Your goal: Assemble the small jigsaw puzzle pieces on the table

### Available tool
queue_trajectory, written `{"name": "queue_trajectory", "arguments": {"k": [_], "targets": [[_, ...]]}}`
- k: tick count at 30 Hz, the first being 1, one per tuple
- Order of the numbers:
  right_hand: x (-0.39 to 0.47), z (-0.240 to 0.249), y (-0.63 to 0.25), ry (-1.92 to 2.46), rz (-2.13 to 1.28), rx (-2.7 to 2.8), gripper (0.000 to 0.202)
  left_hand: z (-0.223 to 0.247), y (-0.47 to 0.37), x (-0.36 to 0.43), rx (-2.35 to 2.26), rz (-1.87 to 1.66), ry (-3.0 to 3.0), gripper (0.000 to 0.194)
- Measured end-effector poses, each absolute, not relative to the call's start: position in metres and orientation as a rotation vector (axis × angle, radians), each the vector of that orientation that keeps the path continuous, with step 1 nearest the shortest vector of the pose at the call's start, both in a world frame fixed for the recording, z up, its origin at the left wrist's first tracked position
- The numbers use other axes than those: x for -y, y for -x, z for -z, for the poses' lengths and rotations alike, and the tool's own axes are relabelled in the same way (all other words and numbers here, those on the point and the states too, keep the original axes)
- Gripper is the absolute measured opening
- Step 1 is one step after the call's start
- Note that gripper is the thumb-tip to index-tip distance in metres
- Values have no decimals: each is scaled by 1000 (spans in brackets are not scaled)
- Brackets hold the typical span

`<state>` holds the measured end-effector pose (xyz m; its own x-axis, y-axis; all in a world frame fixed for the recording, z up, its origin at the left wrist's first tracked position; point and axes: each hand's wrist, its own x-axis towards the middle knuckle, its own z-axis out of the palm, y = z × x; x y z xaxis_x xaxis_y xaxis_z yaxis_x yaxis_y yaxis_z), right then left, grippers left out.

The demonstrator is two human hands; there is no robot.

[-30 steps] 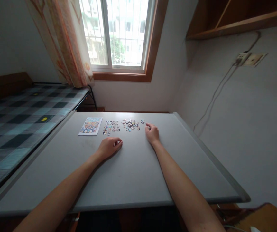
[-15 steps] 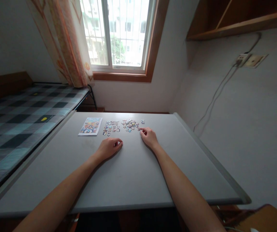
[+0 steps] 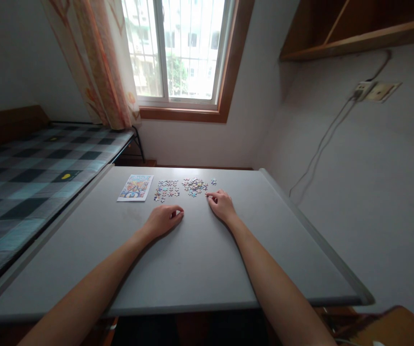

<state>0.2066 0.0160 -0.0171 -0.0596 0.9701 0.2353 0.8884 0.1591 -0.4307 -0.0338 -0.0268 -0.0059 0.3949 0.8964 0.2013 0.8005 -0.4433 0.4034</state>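
Note:
My right hand (image 3: 221,204) is at the right edge of a loose heap of small jigsaw puzzle pieces (image 3: 194,186). Its thumb and index finger are closed on one puzzle piece at the edge of that heap. My left hand (image 3: 163,218) rests on the table with curled fingers, thumb and fingertips together, and nothing shows in it. Just beyond it, more puzzle pieces (image 3: 169,188) lie spread in rough rows. A printed picture sheet (image 3: 135,188) with a colourful cartoon design lies left of these. A few pieces (image 3: 213,181) sit apart, right of the heap.
The pale grey table (image 3: 178,269) has raised edging along its sides. A bed with a checked cover (image 3: 55,158) stands on the left, beside a curtain (image 3: 100,62) and a barred window. On the right wall are a socket (image 3: 363,90) with a hanging cable and a wooden shelf (image 3: 358,38).
My right hand has shifted slightly left, and its fingertips have closed at the edge of the heap. My left hand stays where it was.

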Motion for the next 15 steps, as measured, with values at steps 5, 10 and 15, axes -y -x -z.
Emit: {"name": "queue_trajectory", "arguments": {"k": [5, 10, 15], "targets": [[-15, 18, -206, 1768, -198, 1995, 31, 6, 34, 27, -1506, -569, -2416, 26], [-16, 19, -207, 1740, -250, 1979, 24, 6, 34, 27, -1503, -580, -2414, 27], [-18, 20, -207, 1745, -237, 1957, 28, 7, 34, 27, -1491, -590, -2408, 27]]}}
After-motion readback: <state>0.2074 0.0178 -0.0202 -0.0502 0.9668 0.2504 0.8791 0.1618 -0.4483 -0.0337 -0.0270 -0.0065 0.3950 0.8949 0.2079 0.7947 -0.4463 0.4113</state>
